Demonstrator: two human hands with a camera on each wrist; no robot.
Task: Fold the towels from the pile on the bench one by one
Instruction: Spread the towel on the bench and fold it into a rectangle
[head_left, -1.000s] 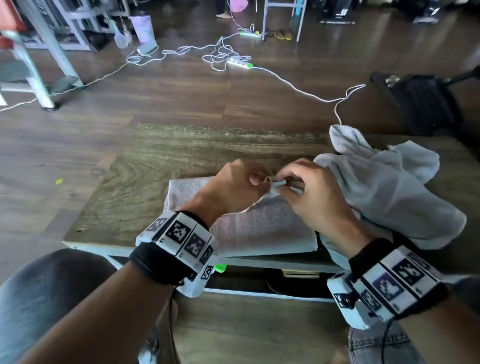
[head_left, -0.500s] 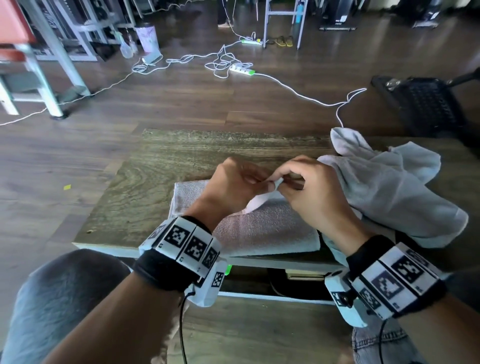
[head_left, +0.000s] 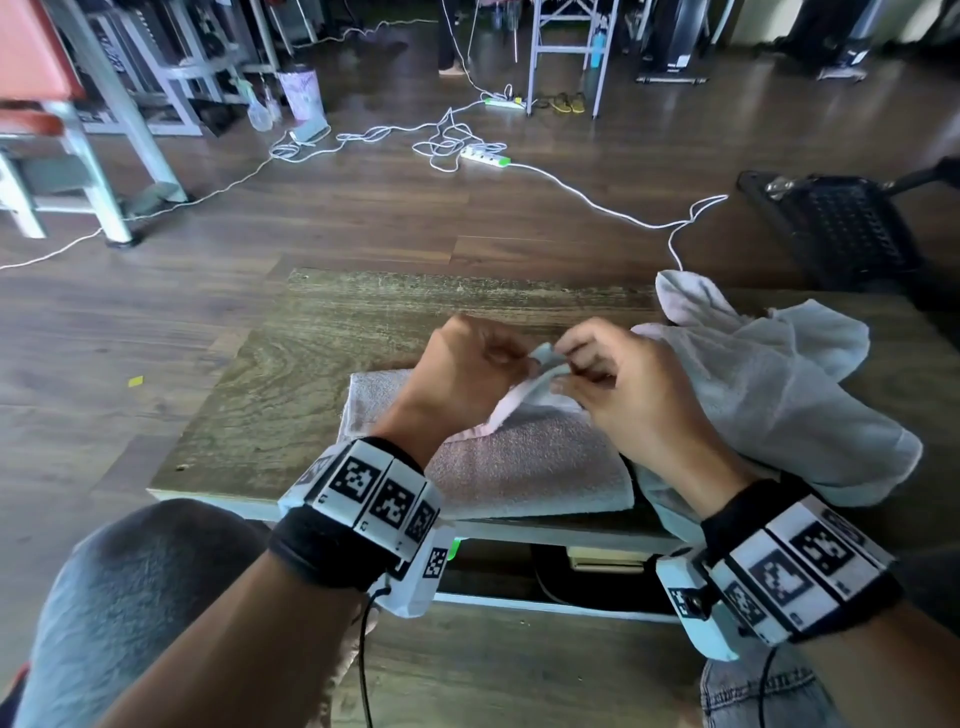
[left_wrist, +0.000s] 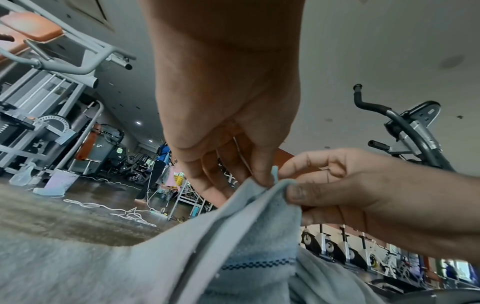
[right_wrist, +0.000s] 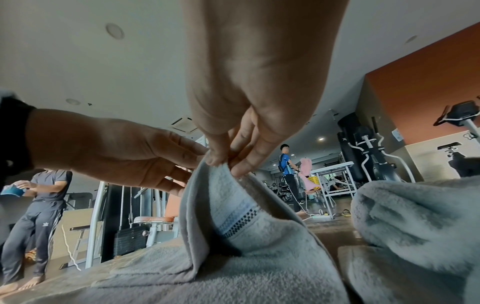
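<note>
A grey towel (head_left: 524, 467) lies partly folded on the near edge of the wooden bench (head_left: 291, 395). Its corner (head_left: 543, 358) is lifted off the flat part. My left hand (head_left: 519, 358) and right hand (head_left: 563, 364) meet over it, and each pinches that corner. The left wrist view shows my left hand (left_wrist: 262, 179) on the towel (left_wrist: 259, 226) edge, with the right thumb pressed against it. In the right wrist view my right hand (right_wrist: 228, 164) nips the towel (right_wrist: 233, 216) hem above a blue checked stripe. The loose towel pile (head_left: 779, 395) lies just right of my hands.
White cables and a power strip (head_left: 485, 156) trail over the floor beyond the bench. A black stool (head_left: 841, 228) stands at the far right, a gym machine frame (head_left: 104, 156) at the far left. Two people (right_wrist: 41, 205) stand in the background. My knee (head_left: 130, 597) is below the bench's near edge.
Both hands have lifted the pinched towel corner a little higher off the folded part. The pile at the right has not moved.
</note>
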